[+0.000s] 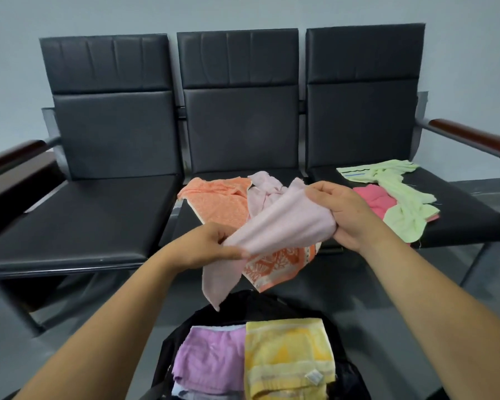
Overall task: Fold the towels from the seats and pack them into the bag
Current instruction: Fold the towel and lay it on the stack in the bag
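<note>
A pale pink towel [274, 226] is stretched between my two hands above the middle seat. My left hand [211, 245] pinches its lower edge and my right hand [341, 215] grips its upper end. One corner hangs down toward the black bag [350, 373] on the floor in front of me. Inside the bag lie a folded purple towel [211, 356] and a folded yellow towel [289, 359]. An orange patterned towel [214, 203] lies crumpled on the middle seat. On the right seat lie a light green towel [401, 203] and a pink towel [371, 199].
Three black padded seats [78, 215] stand in a row against a grey wall, with wooden armrests [474, 137] at both ends. The left seat holds nothing. The floor around the bag is dark grey.
</note>
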### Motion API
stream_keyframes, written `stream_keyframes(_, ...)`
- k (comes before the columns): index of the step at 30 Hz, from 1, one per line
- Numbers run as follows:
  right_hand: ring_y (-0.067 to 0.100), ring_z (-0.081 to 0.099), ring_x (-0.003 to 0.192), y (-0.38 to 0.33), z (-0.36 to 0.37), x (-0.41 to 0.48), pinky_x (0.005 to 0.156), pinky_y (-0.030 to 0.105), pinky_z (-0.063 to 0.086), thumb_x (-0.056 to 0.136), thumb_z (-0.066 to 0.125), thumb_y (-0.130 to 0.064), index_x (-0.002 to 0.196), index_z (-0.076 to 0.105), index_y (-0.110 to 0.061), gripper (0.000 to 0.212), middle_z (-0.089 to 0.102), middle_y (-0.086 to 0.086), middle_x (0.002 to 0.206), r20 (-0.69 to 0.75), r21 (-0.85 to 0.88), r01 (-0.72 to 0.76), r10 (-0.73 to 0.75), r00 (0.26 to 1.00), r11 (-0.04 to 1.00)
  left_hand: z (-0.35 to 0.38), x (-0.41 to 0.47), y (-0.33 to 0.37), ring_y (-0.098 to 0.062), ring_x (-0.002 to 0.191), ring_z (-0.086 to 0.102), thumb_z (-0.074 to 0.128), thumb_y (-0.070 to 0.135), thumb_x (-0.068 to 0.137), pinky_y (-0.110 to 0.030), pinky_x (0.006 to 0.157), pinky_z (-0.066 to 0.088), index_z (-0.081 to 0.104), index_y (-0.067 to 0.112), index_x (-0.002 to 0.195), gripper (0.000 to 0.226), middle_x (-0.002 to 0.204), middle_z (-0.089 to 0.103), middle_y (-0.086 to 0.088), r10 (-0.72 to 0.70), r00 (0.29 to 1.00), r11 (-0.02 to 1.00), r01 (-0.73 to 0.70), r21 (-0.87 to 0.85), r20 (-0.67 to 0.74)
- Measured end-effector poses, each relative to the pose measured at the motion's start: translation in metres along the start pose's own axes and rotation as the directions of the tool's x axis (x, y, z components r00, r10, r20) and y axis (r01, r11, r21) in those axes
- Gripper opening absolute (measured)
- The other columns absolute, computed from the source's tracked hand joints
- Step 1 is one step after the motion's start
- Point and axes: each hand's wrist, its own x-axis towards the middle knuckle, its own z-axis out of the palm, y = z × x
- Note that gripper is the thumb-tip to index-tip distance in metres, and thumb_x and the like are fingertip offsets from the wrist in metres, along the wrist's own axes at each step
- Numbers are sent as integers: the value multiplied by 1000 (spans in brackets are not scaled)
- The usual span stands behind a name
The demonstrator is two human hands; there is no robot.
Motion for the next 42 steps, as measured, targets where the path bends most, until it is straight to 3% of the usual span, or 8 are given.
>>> stream_keyframes(3, 23, 68, 91, 6, -14, 5, 79, 39, 55, 102, 57, -16, 95, 70, -6, 17, 71, 12, 95, -187, 84, 32, -16, 982, 996, 8, 0, -20, -25, 94, 69, 73, 63, 71, -48, 90, 55, 72, 18, 97, 52, 96, 74, -4, -129, 991, 985, 125, 119, 30)
stream_keyframes(6, 32, 66, 98, 13, -30, 8, 91, 49, 52, 102, 54, -8, 100, 69, 3, 19, 70, 21, 102, -288, 37, 13, -2, 958, 999, 18, -4, -32, -23, 98, 71, 68, 54, 83, -50, 96, 54, 73, 19, 107, 43, 104, 75, -8, -133, 988, 978, 118, -170, -77)
stream_keyframes(10, 25, 71, 89, 19, -35, -5, 79, 38, 58, 96, 65, -15, 93, 74, -1, 16, 76, 15, 93, -70, -103, -121, 114, 991, 987, 13, -9, -16, -27, 89, 70, 68, 42, 92, -45, 84, 54, 73, 13, 102, 31, 101, 72, -19, -103, 962, 964, 33, -264, -254)
stream_keyframes(17, 21, 61, 79, 23, -41, -5, 72, 35, 50, 99, 63, -19, 82, 69, -15, 19, 68, 7, 86, -301, -246, -18, -59, 952, 969, -11, -21, -44, -14, 64, 47, 66, 36, 95, -31, 62, 36, 61, 13, 76, 30, 68, 56, -2, -196, 956, 904, 263, 337, -220)
stream_keyframes(23, 23, 53, 75, 47, -46, -12, 69, 34, 44, 97, 66, -26, 86, 69, -6, 23, 63, 6, 81, -419, -439, -75, -130, 899, 895, -1, -32, -72, -14, 64, 50, 61, 27, 99, -30, 60, 38, 59, 20, 74, 26, 69, 58, 4, -233, 923, 879, 334, 339, -306)
stream_keyframes(34, 22, 61, 86, -102, -13, 17, 70, 26, 50, 89, 72, -11, 79, 69, -14, 11, 67, 1, 81, -492, -190, 119, -199, 848, 975, -121, -32, 82, -15, 75, 65, 72, 15, 92, -16, 60, 54, 76, 10, 92, 6, 81, 72, -4, -83, 750, 994, 14, -110, -656)
stream_keyframes(40, 31, 71, 108, -240, -1, -1, 96, 43, 55, 99, 56, -12, 97, 73, -2, 21, 73, 15, 109, -162, 564, 311, -267, 950, 765, -182, -56, 212, -16, 77, 66, 58, 21, 95, -27, 66, 55, 71, 9, 99, 18, 84, 70, -4, 169, 900, 786, -369, -496, -402)
stream_keyframes(42, 30, 71, 107, -254, 2, -5, 92, 41, 58, 99, 58, -14, 108, 70, -1, 20, 72, 15, 113, -144, 482, 295, -258, 955, 825, -197, -57, 228, -19, 76, 64, 63, 22, 94, -30, 71, 53, 73, 13, 93, 14, 83, 68, -4, 138, 890, 829, -344, -440, -435)
